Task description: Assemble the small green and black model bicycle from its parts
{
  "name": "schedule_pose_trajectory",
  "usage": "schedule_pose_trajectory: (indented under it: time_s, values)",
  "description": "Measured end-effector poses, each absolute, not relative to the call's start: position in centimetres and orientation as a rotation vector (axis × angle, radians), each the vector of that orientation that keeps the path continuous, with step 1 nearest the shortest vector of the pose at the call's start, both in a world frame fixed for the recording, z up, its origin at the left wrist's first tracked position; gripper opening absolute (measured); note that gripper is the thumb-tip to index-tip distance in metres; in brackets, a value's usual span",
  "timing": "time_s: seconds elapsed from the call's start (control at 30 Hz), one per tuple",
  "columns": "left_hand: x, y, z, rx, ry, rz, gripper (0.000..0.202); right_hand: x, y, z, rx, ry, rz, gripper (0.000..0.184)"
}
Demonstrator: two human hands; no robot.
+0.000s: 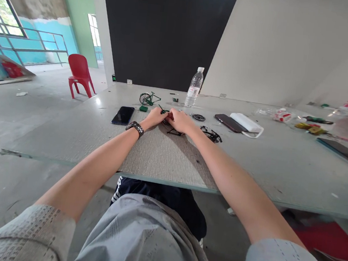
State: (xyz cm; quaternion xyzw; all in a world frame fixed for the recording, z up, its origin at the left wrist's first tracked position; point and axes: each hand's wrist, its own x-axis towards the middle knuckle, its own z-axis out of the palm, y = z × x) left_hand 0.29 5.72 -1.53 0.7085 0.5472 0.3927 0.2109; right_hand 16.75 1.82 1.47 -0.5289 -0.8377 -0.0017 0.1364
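My left hand [153, 117] and my right hand [180, 121] meet over the table, fingers pinched around a small dark green model bicycle part [164, 112]. A thin green piece of it sticks up past the left fingers; the rest is mostly hidden by my hands. Just below the right hand lies a black model frame piece [175, 132]. To its right is a cluster of black model bicycle parts [211, 135], partly behind my right forearm. A small spoked wheel [198, 117] lies beyond. Behind my left hand are a green model bicycle frame with a wheel [148, 98] and a small green block [143, 108].
A clear water bottle [194, 89] stands at the back. One phone [123, 115] lies on the left, another [229, 123] beside a white power bank [246, 124] on the right. Farther right are a dark phone [345, 153] and plastic wrappers [282, 115]. The table's front edge [168, 183] is near my lap.
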Motion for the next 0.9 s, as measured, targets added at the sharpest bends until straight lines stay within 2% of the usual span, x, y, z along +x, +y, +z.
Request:
schedule_pose_trajectory:
  time_s: [0.3,0.9]
  values:
    - [0.2,5.52,-1.32,1.961,1.482,1.1,0.041,16.49,1.52,1.81,-1.517,-2.424,0.043,0.021]
    - [0.32,5.48,-1.29,2.014,1.54,1.041,0.042,16.64,1.37,1.89,-1.603,-2.397,0.01,0.03]
